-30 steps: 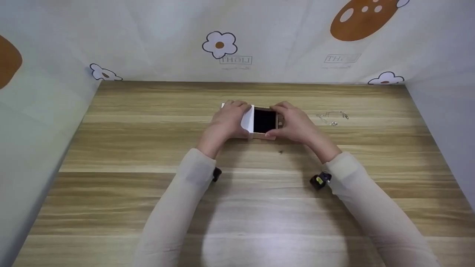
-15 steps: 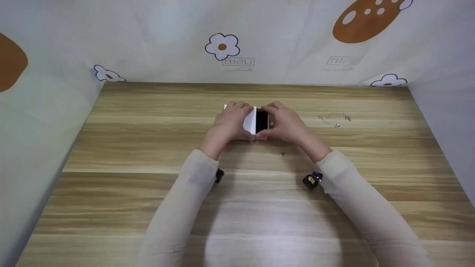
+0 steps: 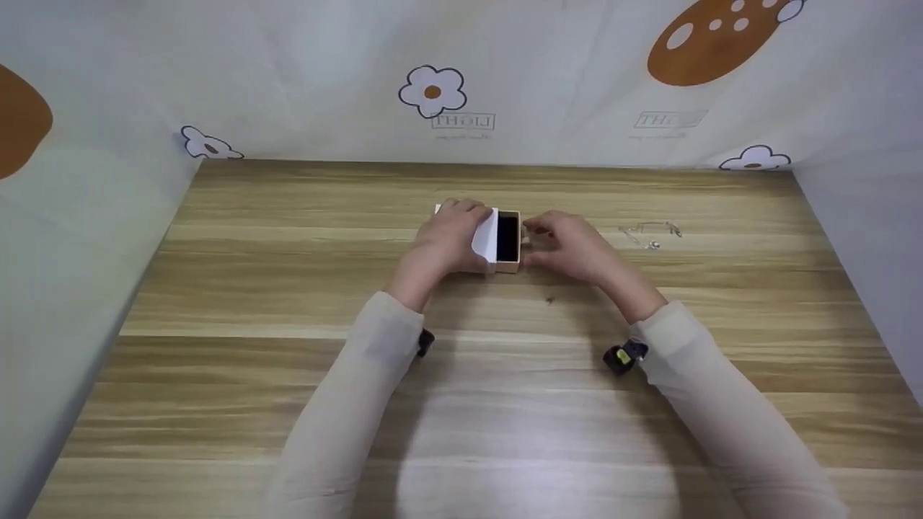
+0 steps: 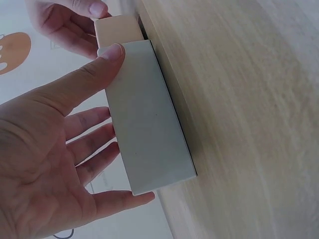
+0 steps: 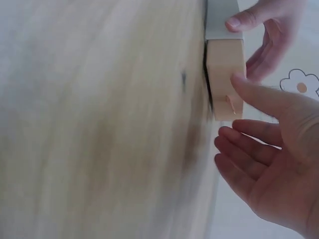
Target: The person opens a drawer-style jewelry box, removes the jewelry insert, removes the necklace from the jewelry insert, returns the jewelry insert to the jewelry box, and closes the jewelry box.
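Note:
A small drawer-style gift box sits on the wooden table, its white sleeve [image 3: 487,239] covering most of a tan drawer [image 5: 224,69] lined in black. My left hand [image 3: 445,239] grips the sleeve from above, thumb on the near side and fingers over the far side. The drawer sticks out of the sleeve's right end. On its end face a small pull tab [image 5: 231,104] shows in the right wrist view. My right hand [image 3: 571,246] is just right of the drawer, fingers loosely bent and holding nothing, with the fingertips close to that end.
A thin silvery chain [image 3: 652,229] lies on the table right of my right hand. In front of the box is a small dark speck [image 3: 549,300]. A flower-patterned sheet [image 3: 324,86] rises behind the table's back edge [image 3: 360,163].
My right hand pushed the drawer leftward, farther into the white sleeve, then let go and drew back to the right. My left hand kept its grip on the sleeve.

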`<state>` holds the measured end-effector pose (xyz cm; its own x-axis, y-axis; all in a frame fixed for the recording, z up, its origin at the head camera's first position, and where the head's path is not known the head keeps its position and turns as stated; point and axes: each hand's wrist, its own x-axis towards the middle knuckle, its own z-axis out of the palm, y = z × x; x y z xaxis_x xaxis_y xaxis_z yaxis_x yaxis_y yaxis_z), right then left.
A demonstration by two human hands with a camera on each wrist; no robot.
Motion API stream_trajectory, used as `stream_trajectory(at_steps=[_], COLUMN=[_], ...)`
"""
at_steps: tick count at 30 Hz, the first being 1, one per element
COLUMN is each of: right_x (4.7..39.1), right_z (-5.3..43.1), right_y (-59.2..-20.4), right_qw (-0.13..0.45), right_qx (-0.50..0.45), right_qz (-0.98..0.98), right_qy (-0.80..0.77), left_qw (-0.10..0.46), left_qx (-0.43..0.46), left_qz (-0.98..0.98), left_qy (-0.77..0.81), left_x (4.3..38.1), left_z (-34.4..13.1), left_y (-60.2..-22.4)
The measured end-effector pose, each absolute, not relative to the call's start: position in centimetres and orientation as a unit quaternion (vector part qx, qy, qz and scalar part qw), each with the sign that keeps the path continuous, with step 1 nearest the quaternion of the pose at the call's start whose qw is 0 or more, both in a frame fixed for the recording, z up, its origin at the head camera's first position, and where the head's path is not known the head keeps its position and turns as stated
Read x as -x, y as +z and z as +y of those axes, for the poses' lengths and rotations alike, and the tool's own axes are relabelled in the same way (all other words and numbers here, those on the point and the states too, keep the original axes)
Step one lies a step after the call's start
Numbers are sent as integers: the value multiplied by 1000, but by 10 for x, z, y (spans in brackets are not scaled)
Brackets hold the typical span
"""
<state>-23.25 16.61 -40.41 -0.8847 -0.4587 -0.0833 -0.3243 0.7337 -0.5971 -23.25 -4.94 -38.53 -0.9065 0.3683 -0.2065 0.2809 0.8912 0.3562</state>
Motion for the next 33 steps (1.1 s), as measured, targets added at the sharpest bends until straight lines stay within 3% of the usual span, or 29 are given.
stream_trajectory(at_steps=[8,33], right_x=[235,239], right_z=[155,138], right_y=[-412,-416], right_qw=[75,62], right_qx=[224,232], right_qz=[936,939], right_qy=[-261,-247], left_qw=[139,136], left_qx=[-173,-182], left_qz=[961,961], left_qy=[163,160], left_x=[232,236], left_z=[-50,-43], left_y=[-386,-389])
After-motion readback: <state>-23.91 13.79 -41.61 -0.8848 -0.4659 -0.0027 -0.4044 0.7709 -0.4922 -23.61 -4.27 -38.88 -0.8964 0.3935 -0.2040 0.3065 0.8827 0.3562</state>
